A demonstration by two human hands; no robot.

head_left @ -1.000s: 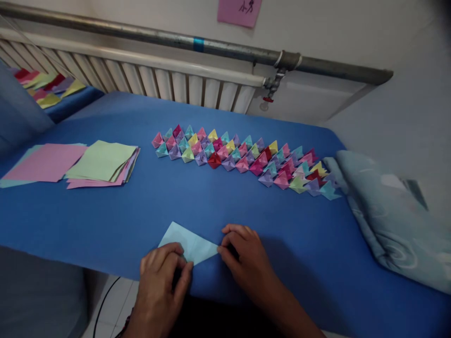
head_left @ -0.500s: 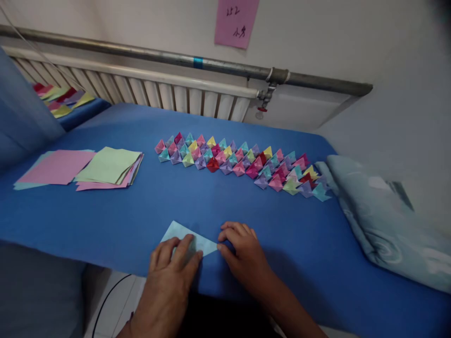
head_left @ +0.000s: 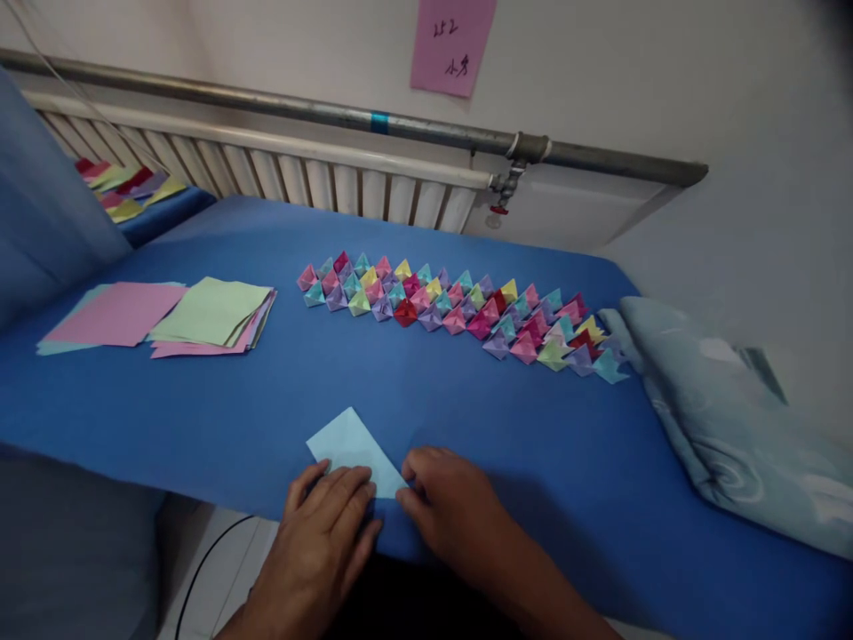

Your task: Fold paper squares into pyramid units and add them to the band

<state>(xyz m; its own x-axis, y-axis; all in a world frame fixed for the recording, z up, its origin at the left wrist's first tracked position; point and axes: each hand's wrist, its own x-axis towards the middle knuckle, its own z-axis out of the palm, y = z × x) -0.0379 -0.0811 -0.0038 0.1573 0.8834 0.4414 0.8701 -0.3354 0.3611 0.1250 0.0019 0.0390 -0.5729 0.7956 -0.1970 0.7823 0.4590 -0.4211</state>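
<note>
The paper [head_left: 350, 434] lies by the front edge of the surface [head_left: 200, 409]. The left hand [head_left: 326, 524] rests on it unclenched, fingers laid flat; the right hand [head_left: 459, 502] has its grip closed on the right corner, between thumb and fingers. It seems light, thin and crisp, apt to crease and slip; corners suit pinching, the middle flat pressing.

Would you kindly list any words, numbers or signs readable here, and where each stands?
"252", handwritten on the pink paper on the wall.
"小" plus an unclear second character, below it.
Dark mark on a lavender folded piece: too small to read.
</note>
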